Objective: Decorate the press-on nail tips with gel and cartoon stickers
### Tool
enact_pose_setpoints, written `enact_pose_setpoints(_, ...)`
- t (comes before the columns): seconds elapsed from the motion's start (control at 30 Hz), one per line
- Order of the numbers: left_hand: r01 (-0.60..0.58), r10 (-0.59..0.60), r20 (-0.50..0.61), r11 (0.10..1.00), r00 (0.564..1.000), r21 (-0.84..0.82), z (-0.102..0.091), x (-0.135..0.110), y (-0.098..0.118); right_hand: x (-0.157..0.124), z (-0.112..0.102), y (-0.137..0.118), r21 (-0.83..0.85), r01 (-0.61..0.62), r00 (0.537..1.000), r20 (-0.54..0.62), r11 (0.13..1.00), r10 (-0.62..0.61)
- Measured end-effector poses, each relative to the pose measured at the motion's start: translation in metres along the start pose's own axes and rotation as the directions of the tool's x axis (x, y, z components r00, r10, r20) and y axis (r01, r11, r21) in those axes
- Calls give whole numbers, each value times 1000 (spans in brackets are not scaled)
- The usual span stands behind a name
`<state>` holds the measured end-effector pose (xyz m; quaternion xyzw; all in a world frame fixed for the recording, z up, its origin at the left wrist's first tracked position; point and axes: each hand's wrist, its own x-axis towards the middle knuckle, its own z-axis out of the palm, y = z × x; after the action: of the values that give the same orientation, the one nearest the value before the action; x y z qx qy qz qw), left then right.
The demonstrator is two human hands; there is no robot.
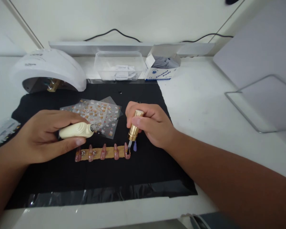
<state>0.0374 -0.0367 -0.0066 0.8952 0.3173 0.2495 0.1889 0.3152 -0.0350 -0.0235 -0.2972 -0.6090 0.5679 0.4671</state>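
Note:
My left hand [54, 135] is wrapped round a cream nail polish bottle [76, 130], tilted on its side with its neck pointing right. Between the fingers and thumb of my right hand [152, 122] is a gold-capped nail polish brush [133, 128]. Its dark tip touches the rightmost pink press-on nail [126, 149]. Several such glittery nails stand across a tan strip [110, 152] on the black mat [105, 178]. Small shiny charms lie between the nails at the left end. Just right of the brush lies a small purple-tipped item [135, 146], partly hidden.
Sticker sheets [97, 113] lie behind my hands. A white nail lamp [51, 68] stands at back left, with a clear plastic box [119, 65] and an alcohol pads box [162, 66] along the back. At right is a wire stand [255, 127].

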Motion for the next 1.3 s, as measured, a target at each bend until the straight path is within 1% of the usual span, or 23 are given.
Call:
enact_pose_setpoints(0.1, 59, -59, -21, 998, 998, -9, 1, 1, 5, 1, 0, 0, -24, -8, 999, -50, 1000, 7)
enact_pose_setpoints(0.2, 90, -90, -28, 996, 996, 5, 2, 2, 8, 2, 1, 2, 6, 0, 996, -87, 1000, 0)
enact_pose_setpoints(0.3, 82, -82, -42, 996, 996, 18, 2, 2, 9, 1, 1, 2, 58, 37, 996, -78, 998, -32)
enact_pose_setpoints(0.37, 74, -73, -42, 997, 996, 12, 2, 3, 9, -1, 1, 2, 60, 58, 997, -54, 997, -55)
enact_pose_setpoints(0.43, 73, -73, -33, 997, 997, 7, 2, 2, 8, -2, 1, 1, 12, 68, 997, -22, 998, -68)
enact_pose_setpoints(0.5, 71, -70, -34, 997, 997, 20, 2, 2, 8, -2, 1, 0, -71, 81, 997, 1, 994, -81)
enact_pose_setpoints(0.6, 50, -48, -39, 998, 998, 44, 1, 2, 5, -2, 0, -1, -173, 92, 996, 1, 981, -93)
enact_pose_setpoints(0.73, 3, -1, -30, 998, 1000, 69, 0, 2, 1, -2, -1, 1, -201, 91, 994, -35, 975, -100)
enact_pose_setpoints(0.83, -26, 28, -37, 998, 999, 58, -1, 3, 2, -1, -1, 2, -193, 95, 992, -61, 977, -109)
enact_pose_setpoints(0.9, 12, -10, -32, 999, 999, 43, -1, 3, 6, -1, 0, 2, -176, 90, 991, -83, 980, -105)
enact_pose_setpoints(1.03, 152, -151, -37, 988, 988, 25, -1, 5, 16, -1, 1, 0, -101, 58, 990, -119, 993, -70)
enact_pose_setpoints(1.17, 176, -174, -42, 984, 984, 27, -1, 5, 19, 0, 2, 0, -9, 63, 991, -122, 998, -64)
enact_pose_setpoints(1.3, 199, -199, -26, 979, 980, 36, -1, 5, 19, -1, 2, 0, 29, 75, 995, -70, 997, -73)
